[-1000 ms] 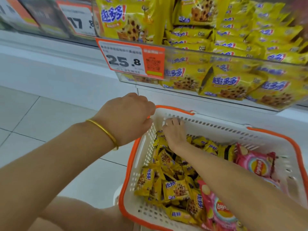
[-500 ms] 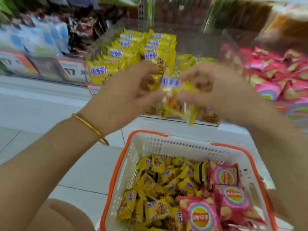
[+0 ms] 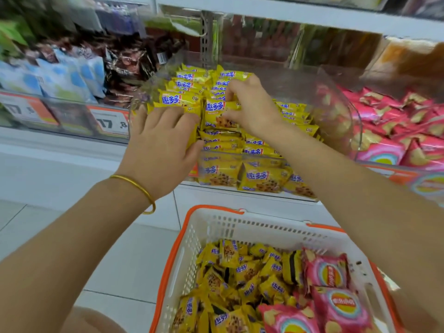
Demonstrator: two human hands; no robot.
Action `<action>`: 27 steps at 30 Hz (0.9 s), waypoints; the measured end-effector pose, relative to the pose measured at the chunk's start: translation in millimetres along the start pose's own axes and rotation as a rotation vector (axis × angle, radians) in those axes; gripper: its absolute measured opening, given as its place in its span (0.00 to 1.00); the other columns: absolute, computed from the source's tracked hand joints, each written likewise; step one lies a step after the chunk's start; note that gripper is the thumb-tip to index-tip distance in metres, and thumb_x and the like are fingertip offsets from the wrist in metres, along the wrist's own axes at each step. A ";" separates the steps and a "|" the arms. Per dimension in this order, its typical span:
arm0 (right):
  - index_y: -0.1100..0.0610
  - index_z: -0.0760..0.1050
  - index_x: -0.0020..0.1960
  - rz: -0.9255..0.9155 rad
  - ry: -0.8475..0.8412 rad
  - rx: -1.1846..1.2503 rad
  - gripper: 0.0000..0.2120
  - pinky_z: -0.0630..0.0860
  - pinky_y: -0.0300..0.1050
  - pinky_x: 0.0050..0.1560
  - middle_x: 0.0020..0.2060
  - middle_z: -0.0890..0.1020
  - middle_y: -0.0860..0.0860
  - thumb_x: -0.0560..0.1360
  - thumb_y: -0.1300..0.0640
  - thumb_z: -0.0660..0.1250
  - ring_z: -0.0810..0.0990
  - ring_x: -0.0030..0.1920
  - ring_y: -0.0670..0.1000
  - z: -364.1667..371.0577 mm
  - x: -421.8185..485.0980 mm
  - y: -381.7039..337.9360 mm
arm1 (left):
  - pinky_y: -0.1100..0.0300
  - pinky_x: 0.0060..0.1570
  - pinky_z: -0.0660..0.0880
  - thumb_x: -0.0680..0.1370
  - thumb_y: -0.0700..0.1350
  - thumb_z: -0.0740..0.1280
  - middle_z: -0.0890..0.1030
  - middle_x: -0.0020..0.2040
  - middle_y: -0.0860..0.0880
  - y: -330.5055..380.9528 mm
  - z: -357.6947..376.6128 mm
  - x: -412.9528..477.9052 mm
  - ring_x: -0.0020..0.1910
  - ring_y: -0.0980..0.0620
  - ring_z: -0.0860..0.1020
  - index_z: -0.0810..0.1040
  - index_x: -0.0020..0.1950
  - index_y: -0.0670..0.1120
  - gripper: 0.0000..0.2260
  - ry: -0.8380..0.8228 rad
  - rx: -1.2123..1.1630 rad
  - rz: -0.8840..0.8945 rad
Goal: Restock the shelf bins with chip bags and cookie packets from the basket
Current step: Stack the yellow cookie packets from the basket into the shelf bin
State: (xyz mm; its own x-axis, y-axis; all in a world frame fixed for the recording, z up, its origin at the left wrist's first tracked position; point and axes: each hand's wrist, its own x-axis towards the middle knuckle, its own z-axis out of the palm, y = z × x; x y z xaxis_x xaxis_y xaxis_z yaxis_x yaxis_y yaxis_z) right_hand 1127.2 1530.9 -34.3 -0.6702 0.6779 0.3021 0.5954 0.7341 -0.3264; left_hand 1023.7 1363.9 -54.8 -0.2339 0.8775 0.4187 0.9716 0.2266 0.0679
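Yellow cookie packet (image 3: 217, 114): standing upright in the cookie bin (image 3: 346, 111), near the front of the middle row. The right hand (image 3: 252, 104) has it pinched between the thumb and curled fingers.

What changed: half a second back both hands had a little bunch of packets up in the air in front of the shelf. A second back the right one was down in the basket (image 3: 216, 227). So one grab-and-carry is done and the load is at the bin.

Left hand (image 3: 159, 140): laid over the front-left stack in the same bin, fingers fairly straight and close together, thumb sticking out to the right. Can't tell if it's just pressing the row or holding a packet underneath.

What it means: looks like the tuck-in step, slotting the new ones into line. Nothing let go of yet.

Still to go: loads of cookie packets (image 3: 240, 280) left in the basket, plus pink chip bags (image 3: 331, 306) on its right side. Job reads as nowhere near finished.

Chip bin (image 3: 396, 121): just right of the cookie bin, already has pink bags in it.

Hard to see: the hands hide how many packets came up in this load. The bin's clear wall glares, the shelves above are smeared, and the frame cuts off the basket's near edge. The price tag (image 3: 110, 122) reads 17-something.
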 end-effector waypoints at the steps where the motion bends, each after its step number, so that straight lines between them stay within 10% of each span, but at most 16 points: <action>1: 0.56 0.71 0.56 -0.005 -0.028 -0.036 0.14 0.73 0.49 0.49 0.57 0.68 0.54 0.73 0.54 0.71 0.75 0.49 0.57 0.4 -1.4 -0.9 | 0.36 0.67 0.58 0.74 0.57 0.52 0.76 0.60 0.42 -0.3 0.8 0.1 0.62 0.38 0.72 0.75 0.62 0.44 0.25 -0.003 0.001 0.005; 7: 0.51 0.70 0.64 -0.007 0.112 -0.269 0.20 0.71 0.50 0.53 0.59 0.69 0.54 0.75 0.49 0.68 0.71 0.59 0.56 -26.1 -30.4 -10.6 | 0.40 0.62 0.66 0.77 0.52 0.57 0.76 0.61 0.41 5.0 -14.4 -5.9 0.61 0.36 0.72 0.76 0.59 0.42 0.19 0.137 -0.072 0.089; 11: 0.53 0.75 0.52 -0.141 0.351 0.208 0.09 0.72 0.44 0.44 0.42 0.76 0.49 0.72 0.56 0.68 0.73 0.40 0.47 -44.1 -119.4 -18.9 | 0.48 0.51 0.68 0.78 0.43 0.60 0.78 0.51 0.42 16.4 -24.0 -32.2 0.50 0.39 0.75 0.78 0.53 0.39 0.11 0.230 -0.171 0.260; 14: 0.50 0.75 0.48 -0.031 -0.091 0.264 0.04 0.75 0.47 0.41 0.39 0.77 0.46 0.74 0.57 0.67 0.76 0.38 0.47 27.1 -165.8 -8.0 | 0.45 0.47 0.73 0.76 0.43 0.60 0.79 0.49 0.42 15.9 -3.8 -55.0 0.48 0.39 0.76 0.78 0.51 0.40 0.10 0.030 -0.128 0.343; 18: 0.52 0.69 0.65 0.074 -0.705 -0.102 0.16 0.76 0.50 0.49 0.62 0.70 0.56 0.78 0.60 0.63 0.75 0.53 0.56 177.9 -187.9 43.3 | 0.45 0.43 0.77 0.73 0.44 0.59 0.80 0.47 0.44 11.5 21.1 -68.5 0.47 0.40 0.76 0.79 0.48 0.41 0.12 -0.233 -0.075 0.350; 23: 0.47 0.53 0.76 0.102 -0.912 -0.259 0.37 0.74 0.58 0.58 0.76 0.44 0.57 0.74 0.71 0.60 0.61 0.67 0.70 279.5 -214.0 76.4 | 0.46 0.40 0.78 0.72 0.49 0.53 0.80 0.46 0.45 6.1 39.5 -68.0 0.47 0.42 0.77 0.80 0.46 0.43 0.18 -0.362 -0.041 0.298; 27: 0.51 0.59 0.72 0.151 -0.835 -0.204 0.31 0.72 0.58 0.58 0.74 0.52 0.58 0.73 0.63 0.67 0.68 0.64 0.68 293.1 -219.9 79.0 | 0.48 0.38 0.79 0.72 0.49 0.52 0.80 0.44 0.46 -2.3 48.2 -63.0 0.46 0.43 0.77 0.80 0.46 0.44 0.18 -0.402 -0.018 0.286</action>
State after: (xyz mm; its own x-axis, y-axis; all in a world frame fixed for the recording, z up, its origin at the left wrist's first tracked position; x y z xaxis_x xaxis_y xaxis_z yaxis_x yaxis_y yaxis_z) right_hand 1191.7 1428.4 -389.0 -0.6359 0.5771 -0.5125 0.7183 0.6853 -0.1196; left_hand 1034.5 1328.5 -125.0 0.0510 0.9979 0.0409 0.9985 -0.0517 0.0177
